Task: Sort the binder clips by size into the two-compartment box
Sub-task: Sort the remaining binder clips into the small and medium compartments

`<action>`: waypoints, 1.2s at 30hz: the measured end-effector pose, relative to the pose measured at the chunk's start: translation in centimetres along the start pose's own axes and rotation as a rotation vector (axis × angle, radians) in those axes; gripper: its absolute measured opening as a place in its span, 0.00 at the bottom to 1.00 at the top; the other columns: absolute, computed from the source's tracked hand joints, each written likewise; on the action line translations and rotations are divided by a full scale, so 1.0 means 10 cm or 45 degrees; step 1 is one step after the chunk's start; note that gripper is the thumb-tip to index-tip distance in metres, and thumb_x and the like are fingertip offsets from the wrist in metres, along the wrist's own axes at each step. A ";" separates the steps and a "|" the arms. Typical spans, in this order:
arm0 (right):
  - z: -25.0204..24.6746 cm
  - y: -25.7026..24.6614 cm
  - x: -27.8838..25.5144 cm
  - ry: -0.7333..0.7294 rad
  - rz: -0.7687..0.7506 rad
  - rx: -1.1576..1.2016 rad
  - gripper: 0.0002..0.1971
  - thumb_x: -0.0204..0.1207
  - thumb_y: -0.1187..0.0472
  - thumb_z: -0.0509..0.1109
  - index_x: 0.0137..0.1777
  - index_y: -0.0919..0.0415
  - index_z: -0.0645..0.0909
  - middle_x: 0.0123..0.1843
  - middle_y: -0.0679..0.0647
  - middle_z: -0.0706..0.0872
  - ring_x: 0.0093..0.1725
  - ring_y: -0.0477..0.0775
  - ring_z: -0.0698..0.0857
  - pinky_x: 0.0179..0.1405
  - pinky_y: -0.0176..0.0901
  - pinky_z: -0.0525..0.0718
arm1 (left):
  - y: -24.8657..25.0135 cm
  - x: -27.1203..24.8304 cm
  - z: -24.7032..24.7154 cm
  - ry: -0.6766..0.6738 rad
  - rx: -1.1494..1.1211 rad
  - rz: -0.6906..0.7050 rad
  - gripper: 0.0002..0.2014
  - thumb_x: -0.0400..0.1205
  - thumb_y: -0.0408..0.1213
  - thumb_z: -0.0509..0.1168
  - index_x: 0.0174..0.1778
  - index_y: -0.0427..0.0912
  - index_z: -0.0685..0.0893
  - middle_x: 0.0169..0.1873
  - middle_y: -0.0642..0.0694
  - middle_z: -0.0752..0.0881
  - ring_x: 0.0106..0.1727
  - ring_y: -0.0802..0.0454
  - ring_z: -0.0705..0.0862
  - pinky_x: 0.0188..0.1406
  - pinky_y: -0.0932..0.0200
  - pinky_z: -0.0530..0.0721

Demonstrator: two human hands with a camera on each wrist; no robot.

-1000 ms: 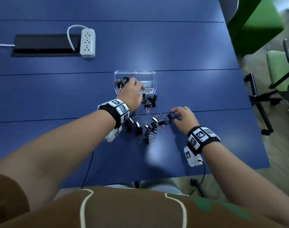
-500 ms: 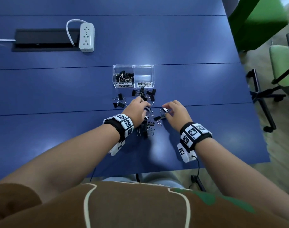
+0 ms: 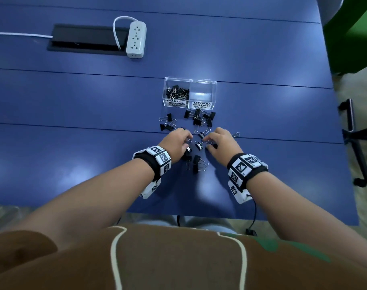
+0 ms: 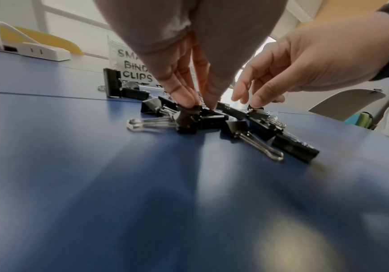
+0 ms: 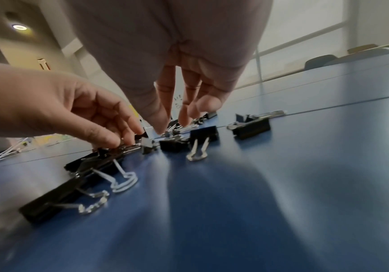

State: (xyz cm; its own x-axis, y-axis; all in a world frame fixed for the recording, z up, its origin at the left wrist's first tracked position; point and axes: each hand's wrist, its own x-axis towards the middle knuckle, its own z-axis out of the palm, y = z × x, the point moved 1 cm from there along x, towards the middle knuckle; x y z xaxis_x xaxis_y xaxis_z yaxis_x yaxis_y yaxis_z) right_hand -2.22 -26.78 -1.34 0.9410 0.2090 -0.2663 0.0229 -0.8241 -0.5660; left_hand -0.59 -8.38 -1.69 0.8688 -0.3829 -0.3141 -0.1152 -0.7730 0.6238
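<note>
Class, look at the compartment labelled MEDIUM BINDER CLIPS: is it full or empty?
Empty. In the head view the medium compartment shows only its clear bottom, while the small compartment beside it holds a heap of clips.

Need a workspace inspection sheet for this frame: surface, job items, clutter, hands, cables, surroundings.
Surface: blue table, seams running across it.
Job's things: clear two-compartment box; small-clips side holds clips, medium-clips side looks empty. Loose binder clips lie between the box and the hands.
Clutter: nothing seen.
Hands: left hand and right hand are both down in the pile, fingertips on clips; no clip lifted.
Cables: white power strip with white cord beside a black cable hatch; black lead hangs from the right wristband.
Surroundings: office chair base, green panel.
</note>
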 end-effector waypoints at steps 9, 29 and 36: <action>-0.02 -0.05 0.03 -0.094 0.011 0.012 0.10 0.72 0.66 0.65 0.52 0.60 0.84 0.49 0.57 0.82 0.55 0.59 0.78 0.59 0.52 0.79 | -0.01 0.06 -0.04 0.059 0.068 0.060 0.15 0.76 0.37 0.70 0.57 0.40 0.81 0.53 0.41 0.81 0.59 0.46 0.78 0.62 0.55 0.77; -0.25 -0.04 0.60 0.034 0.122 -0.041 0.21 0.75 0.68 0.59 0.66 0.53 0.77 0.57 0.60 0.78 0.63 0.60 0.74 0.54 0.58 0.83 | 0.16 0.24 -0.04 0.126 0.305 0.184 0.13 0.77 0.29 0.61 0.57 0.34 0.81 0.54 0.36 0.78 0.57 0.39 0.76 0.57 0.41 0.81; -0.18 0.01 0.65 -0.037 0.071 -0.229 0.11 0.76 0.67 0.63 0.57 0.61 0.78 0.58 0.60 0.76 0.62 0.62 0.74 0.53 0.58 0.83 | 0.08 0.45 -0.21 0.094 0.365 -0.030 0.26 0.78 0.28 0.60 0.74 0.37 0.70 0.74 0.40 0.70 0.74 0.40 0.69 0.71 0.45 0.75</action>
State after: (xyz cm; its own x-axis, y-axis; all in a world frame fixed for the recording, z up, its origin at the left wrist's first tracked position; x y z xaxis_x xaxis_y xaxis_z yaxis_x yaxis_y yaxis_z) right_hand 4.49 -26.45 -1.70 0.9325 0.1729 -0.3172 0.0331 -0.9153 -0.4014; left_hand 4.23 -9.68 -1.14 0.9043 -0.3333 -0.2667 -0.2166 -0.8966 0.3862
